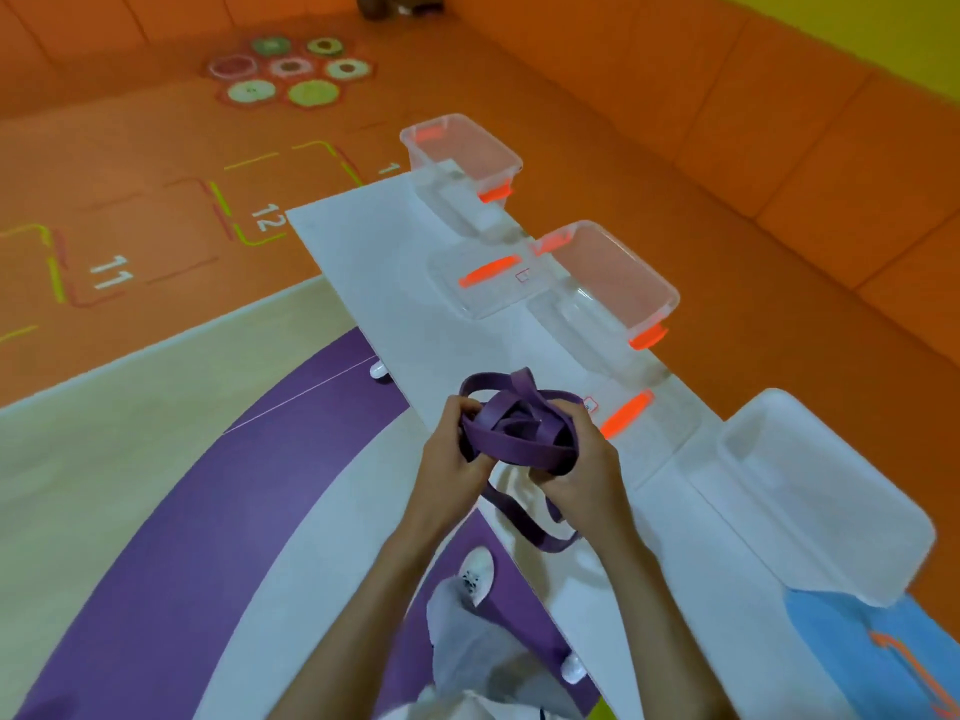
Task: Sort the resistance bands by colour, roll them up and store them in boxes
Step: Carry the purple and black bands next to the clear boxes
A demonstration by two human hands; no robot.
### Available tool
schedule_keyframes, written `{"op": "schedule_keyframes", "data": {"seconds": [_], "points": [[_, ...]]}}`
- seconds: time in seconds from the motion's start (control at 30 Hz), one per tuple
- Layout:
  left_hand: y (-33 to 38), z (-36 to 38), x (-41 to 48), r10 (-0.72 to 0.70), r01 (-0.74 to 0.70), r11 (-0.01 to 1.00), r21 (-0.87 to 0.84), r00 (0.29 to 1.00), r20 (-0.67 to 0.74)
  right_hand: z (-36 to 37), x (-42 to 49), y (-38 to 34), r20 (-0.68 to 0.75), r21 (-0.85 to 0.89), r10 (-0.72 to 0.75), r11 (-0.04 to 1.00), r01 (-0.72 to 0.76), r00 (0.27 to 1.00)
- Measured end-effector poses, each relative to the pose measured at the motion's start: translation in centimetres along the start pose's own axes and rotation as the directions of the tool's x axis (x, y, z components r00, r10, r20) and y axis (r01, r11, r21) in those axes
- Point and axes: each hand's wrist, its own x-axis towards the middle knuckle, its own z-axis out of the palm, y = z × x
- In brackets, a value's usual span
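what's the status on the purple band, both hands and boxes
Left hand and right hand both gripping purple resistance band, half-coiled, tail dangling. Nearest clear box open, empty. Nothing blocking.

You are standing in what looks like a children's play or activity room. The floor (130, 163) far to your left is orange and printed with numbered hopscotch-style squares (111, 270), 11 and 12 among them, and a cluster of round fruit-slice patches (291, 70). Nearer you it turns to broad purple and cream curved bands (208, 485). Orange padded cushioning (727, 122) runs along the right beneath a yellow wall (883, 28). A low white surface (374, 262) stands on the floor.
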Motion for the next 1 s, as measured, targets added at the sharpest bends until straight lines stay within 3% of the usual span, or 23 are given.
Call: {"op": "schedule_keyframes", "data": {"seconds": [0.23,0.4,0.53,0.67,0.8,0.83,0.93,1.0], "points": [[1.8,-1.4,13.3,0.058,-0.066,0.996,0.059,0.99,0.13,1.1,10.5,-0.6,-0.177,0.05,0.022,0.999,-0.014,0.984],[-1.2,-2.5,20.8,0.054,-0.084,0.991,0.102,0.962,0.268,4.7,15.1,0.5,-0.314,0.091,0.103,0.993,-0.078,0.944],[-6.3,-3.7,26.1,-0.012,-0.066,0.983,0.173,0.911,0.412,9.6,17.3,3.2,-0.301,0.196,0.282,0.953,-0.23,0.911],[-11.2,-4.7,29.1,-0.137,-0.056,0.953,0.299,0.8,0.585,14.4,18.2,5.4,-0.255,0.175,0.475,0.879,-0.443,0.842],[-13.9,-5.0,31.2,-0.289,-0.119,0.875,0.47,0.651,0.702,16.8,18.7,5.8,-0.213,0.078,0.637,0.767,-0.637,0.741],[-14.3,-4.9,31.6,-0.285,-0.227,0.821,0.523,0.631,0.722,17.0,19.0,5.6,-0.234,0.016,0.647,0.749,-0.663,0.726],[-14.6,-5.0,32.2,-0.262,-0.429,0.668,0.608,0.629,0.732,17.0,19.9,4.4,-0.358,-0.189,0.638,0.666,-0.722,0.682],[-14.7,-5.4,32.4,-0.261,-0.527,0.558,0.641,0.622,0.738,17.1,20.2,3.8,-0.362,-0.246,0.66,0.613,-0.75,0.658]]}}
